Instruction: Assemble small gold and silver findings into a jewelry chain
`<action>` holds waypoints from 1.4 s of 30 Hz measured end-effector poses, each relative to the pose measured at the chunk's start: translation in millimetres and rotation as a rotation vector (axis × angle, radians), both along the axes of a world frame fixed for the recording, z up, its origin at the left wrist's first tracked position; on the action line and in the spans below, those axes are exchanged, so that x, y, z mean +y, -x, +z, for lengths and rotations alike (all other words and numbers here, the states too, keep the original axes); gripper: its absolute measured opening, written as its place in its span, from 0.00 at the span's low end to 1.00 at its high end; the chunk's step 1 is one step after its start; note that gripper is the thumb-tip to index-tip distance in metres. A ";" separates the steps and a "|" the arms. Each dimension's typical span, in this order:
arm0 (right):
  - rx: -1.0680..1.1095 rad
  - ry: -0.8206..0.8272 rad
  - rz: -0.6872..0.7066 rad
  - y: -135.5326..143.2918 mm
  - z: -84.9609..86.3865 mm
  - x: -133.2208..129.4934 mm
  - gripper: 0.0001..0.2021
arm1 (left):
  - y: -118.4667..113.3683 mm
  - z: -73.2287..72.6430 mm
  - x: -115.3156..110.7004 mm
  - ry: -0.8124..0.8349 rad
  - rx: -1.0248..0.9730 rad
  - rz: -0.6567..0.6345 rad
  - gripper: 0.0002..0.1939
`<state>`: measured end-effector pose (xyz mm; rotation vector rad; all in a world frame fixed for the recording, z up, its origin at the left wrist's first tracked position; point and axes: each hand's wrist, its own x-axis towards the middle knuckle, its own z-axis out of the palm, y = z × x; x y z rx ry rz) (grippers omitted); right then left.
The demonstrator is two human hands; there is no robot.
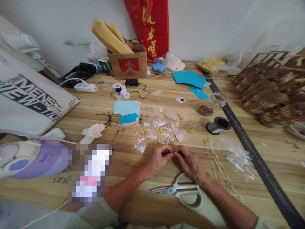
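Note:
My left hand and my right hand meet fingertip to fingertip over the table's front part. Both are pinched closed on something tiny; a thin golden bit shows at the fingertips, too small to name. Just beyond them lie small clear bags of gold and silver jewellery findings. Scissors with pale green handles rest below my hands, blades toward the left. Gold and silver chains lie to the right of my right hand.
A wire spool and a dish of mixed beads stand at right. Empty-looking plastic bags lie near a dark strip. Blue card, a cardboard box and wooden baskets sit farther back. A pixelated phone-like shape is at left.

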<state>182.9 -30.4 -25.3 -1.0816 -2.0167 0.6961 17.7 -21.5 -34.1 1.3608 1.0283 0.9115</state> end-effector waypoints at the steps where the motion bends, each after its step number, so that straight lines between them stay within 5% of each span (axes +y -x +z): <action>1: 0.001 -0.008 0.002 -0.2 0.6 0.1 0.07 | 0.0 0.6 0.1 0.009 -0.002 -0.002 0.02; 23: -0.044 0.003 -0.050 -5.7 -1.1 0.9 0.07 | 2.3 8.7 0.3 0.041 0.035 -0.045 0.03; 33: -0.115 -0.209 0.013 -8.9 -10.3 1.8 0.07 | 2.2 6.1 0.3 -0.036 0.107 -0.052 0.03; 42: -0.100 -0.198 0.000 -9.2 -9.3 2.6 0.07 | 1.5 1.4 -0.3 0.027 -0.001 -0.043 0.05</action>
